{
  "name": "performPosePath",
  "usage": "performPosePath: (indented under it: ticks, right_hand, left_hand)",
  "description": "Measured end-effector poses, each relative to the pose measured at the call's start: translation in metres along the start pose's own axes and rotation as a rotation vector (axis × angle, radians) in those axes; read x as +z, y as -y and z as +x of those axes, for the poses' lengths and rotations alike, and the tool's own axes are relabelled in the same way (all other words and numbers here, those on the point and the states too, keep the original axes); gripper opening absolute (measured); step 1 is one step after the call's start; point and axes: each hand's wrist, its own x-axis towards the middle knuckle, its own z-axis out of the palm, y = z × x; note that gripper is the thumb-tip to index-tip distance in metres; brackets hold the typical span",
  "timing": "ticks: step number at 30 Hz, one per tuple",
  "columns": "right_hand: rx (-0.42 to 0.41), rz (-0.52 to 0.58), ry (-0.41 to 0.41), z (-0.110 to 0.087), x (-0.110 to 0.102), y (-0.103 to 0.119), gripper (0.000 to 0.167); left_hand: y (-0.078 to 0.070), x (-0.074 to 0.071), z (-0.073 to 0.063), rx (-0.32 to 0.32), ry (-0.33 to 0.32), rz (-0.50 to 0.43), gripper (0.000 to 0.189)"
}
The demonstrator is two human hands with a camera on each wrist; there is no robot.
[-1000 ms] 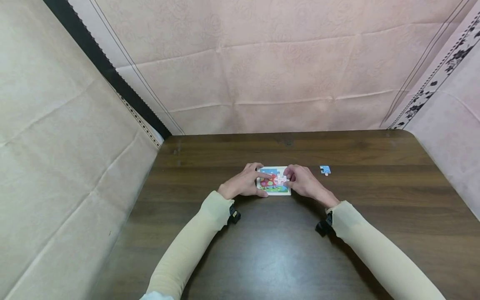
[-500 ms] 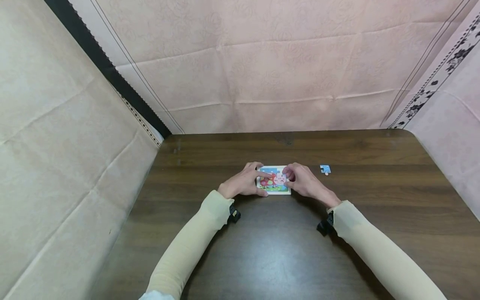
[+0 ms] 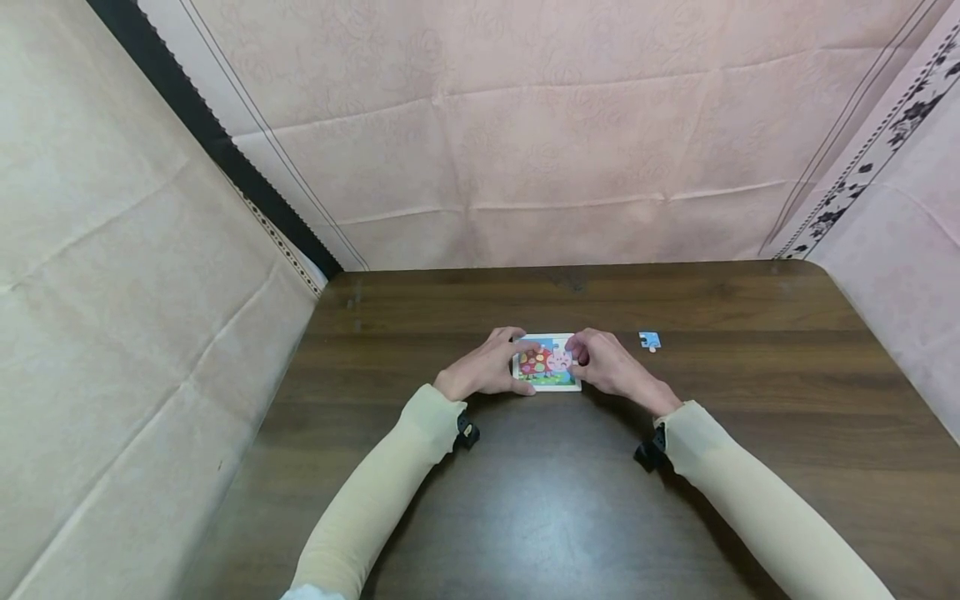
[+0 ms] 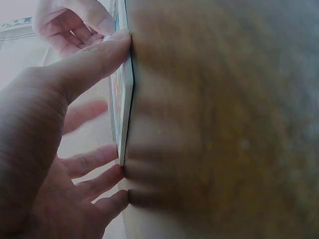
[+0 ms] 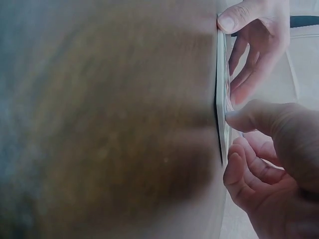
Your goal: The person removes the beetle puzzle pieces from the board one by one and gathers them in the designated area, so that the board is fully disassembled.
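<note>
A small jigsaw puzzle [image 3: 546,378] in a white-bordered tray lies on the table, its picture showing a pink rabbit beside red shapes. My left hand [image 3: 489,363] grips the tray from the left, thumb at the near edge and fingers round the left and far sides. In the left wrist view its index finger [image 4: 85,115] is raised off the picture and blurred. At the right side, my right hand [image 3: 606,363] has its thumb [image 5: 241,117] and curled fingers pinching at a puzzle piece, which they mostly hide. A loose blue puzzle piece [image 3: 649,340] lies to the right.
The brown wooden table [image 3: 555,500] reaches back to a pale cloth wall [image 3: 570,150]. More cloth hangs on the left and right sides. A small black camera sits on each wrist, below the cream sleeves [image 3: 375,492].
My left index finger has lifted slightly, baring more of the red part of the picture. The rabbit's face shows more plainly. My right hand stays at the puzzle's right side.
</note>
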Motion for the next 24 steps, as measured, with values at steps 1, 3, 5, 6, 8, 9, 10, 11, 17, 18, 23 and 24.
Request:
performPosePath:
  ticks: [1,3,5,6,8,9,10,11,17,18,23,24]
  right_hand:
    - [0.001,0.000,0.000,0.000,0.000,0.000,0.029]
    - [0.005,0.004,0.002,-0.001,-0.001,0.000,0.029]
    - [0.009,0.012,0.004,-0.001,-0.001,-0.001,0.030]
    - [0.012,0.017,0.004,-0.002,-0.002,-0.001,0.030]
    - [0.016,0.026,-0.001,-0.003,-0.002,-0.001,0.031]
    - [0.016,0.030,-0.005,-0.003,-0.003,-0.001,0.031]
    - [0.014,0.033,-0.011,-0.004,-0.003,-0.002,0.031]
    - [0.013,0.037,-0.016,-0.005,-0.004,-0.002,0.031]
    - [0.029,0.052,-0.030,-0.012,-0.010,-0.004,0.033]
    - [0.035,0.050,-0.031,-0.013,-0.011,-0.005,0.033]
    - [0.046,0.038,-0.048,-0.019,-0.018,-0.010,0.030]
    - [0.047,0.036,-0.053,-0.020,-0.020,-0.011,0.030]
  left_hand:
    - [0.000,0.000,0.000,-0.001,-0.003,0.004,0.085]
    - [-0.001,0.000,0.001,-0.003,-0.008,0.007,0.092]
    - [-0.002,0.000,0.001,-0.010,-0.010,0.008,0.096]
    - [-0.002,-0.001,0.002,-0.013,-0.009,0.009,0.097]
    - [-0.003,-0.001,0.002,-0.019,-0.007,0.009,0.098]
    - [-0.003,-0.001,0.002,-0.021,-0.006,0.011,0.098]
    - [-0.003,-0.001,0.003,-0.023,-0.004,0.013,0.098]
    - [-0.004,-0.001,0.003,-0.024,-0.003,0.013,0.098]
    - [-0.003,-0.001,0.002,-0.020,-0.006,0.018,0.099]
    - [-0.003,-0.001,0.002,-0.018,-0.007,0.019,0.099]
    - [-0.001,-0.001,0.001,-0.008,-0.009,0.021,0.100]
    - [-0.001,-0.001,0.001,-0.006,-0.010,0.023,0.099]
